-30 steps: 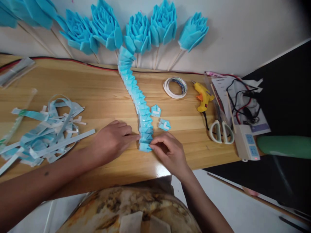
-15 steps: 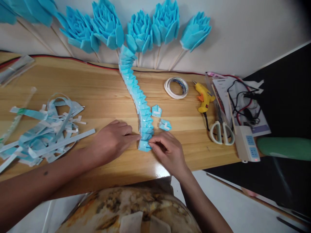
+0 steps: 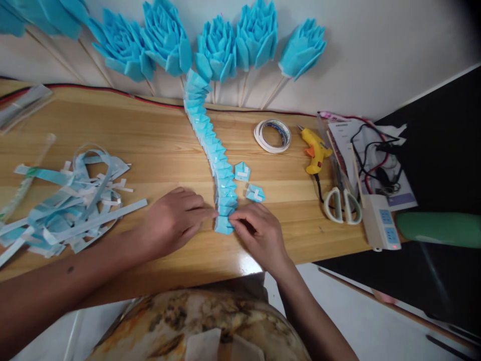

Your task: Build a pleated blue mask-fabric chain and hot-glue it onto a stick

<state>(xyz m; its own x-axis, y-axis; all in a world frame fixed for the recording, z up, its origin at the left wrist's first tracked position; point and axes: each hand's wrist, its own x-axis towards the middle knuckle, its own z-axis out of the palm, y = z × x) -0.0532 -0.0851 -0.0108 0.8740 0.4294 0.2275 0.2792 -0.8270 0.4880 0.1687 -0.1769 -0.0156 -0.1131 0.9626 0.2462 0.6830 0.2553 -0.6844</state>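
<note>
A long curved row of overlapping light-blue folded pieces (image 3: 216, 150) runs down the table towards me. Its nearest end is a folded blue piece (image 3: 224, 225). My left hand (image 3: 173, 218) lies to the left, its index finger stretched out and touching the row's left edge just above that piece; the thumb is apart from the index. From the other side my right hand (image 3: 261, 233) pinches the right edge of the end piece between thumb and index finger. Two loose folded blue pieces (image 3: 242, 171) with white tape strips lie right of the row.
A heap of blue and white strips (image 3: 75, 200) covers the left. A tape roll (image 3: 272, 136), a yellow glue gun (image 3: 315, 150), white-handled scissors (image 3: 343, 205) and a power strip (image 3: 383, 220) are on the right. Blue flowers on sticks (image 3: 216, 47) line the wall.
Almost nothing differs. The end piece has shifted very slightly under my fingers; both hands keep their places.
</note>
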